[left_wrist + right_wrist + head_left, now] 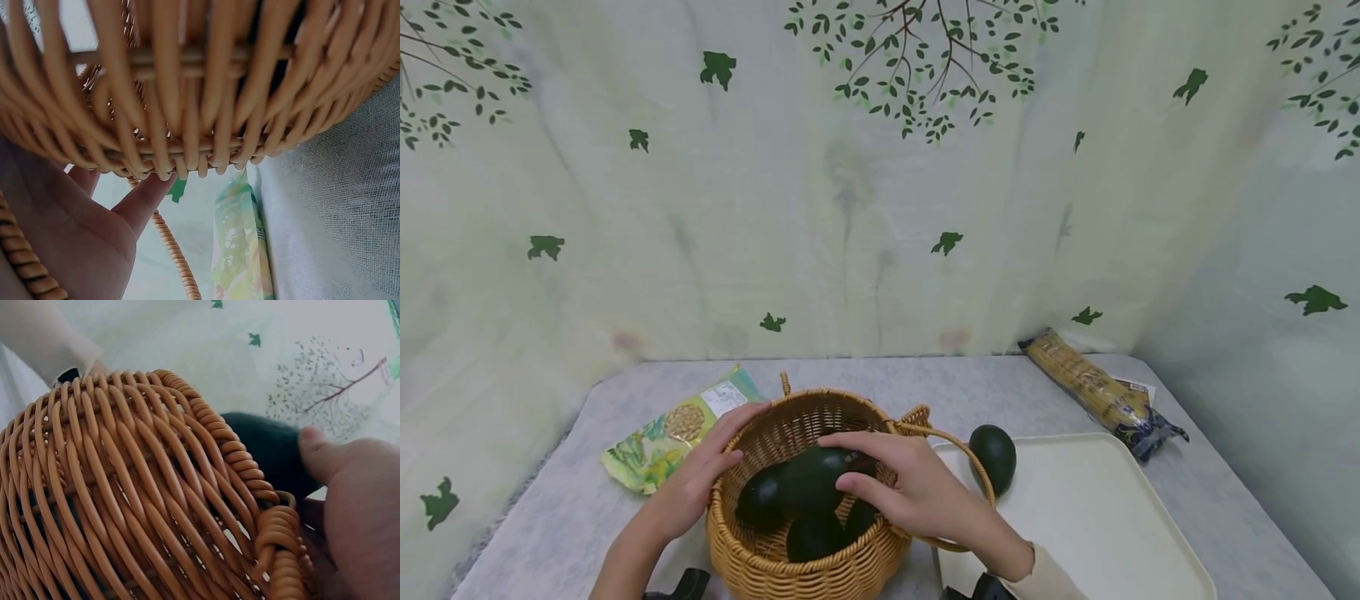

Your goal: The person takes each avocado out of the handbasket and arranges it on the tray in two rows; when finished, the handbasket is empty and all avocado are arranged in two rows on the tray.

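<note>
The wicker basket (pixel 805 575) stands at the front of the table with several dark green avocados (pixel 816 537) in it. My left hand (pixel 700 483) holds the basket at its left side, with the thumb over the rim; in the left wrist view its fingers lie against the outside. My right hand (pixel 917 487) reaches over the right rim and grips an avocado (pixel 811 482) between thumb and fingers, on top of the others. The right wrist view shows this avocado (pixel 265 447) just beyond the woven rim. Another avocado (pixel 992 458) lies on the white tray (pixel 1075 517).
A green and yellow bag (pixel 662 433) lies behind the left hand. At the back right a long pack of noodles (pixel 1090 383) lies by the tray's far corner. The basket's handle (pixel 973 454) hangs out to the right, over the tray's edge. A leaf-patterned curtain (pixel 850 208) encloses the table.
</note>
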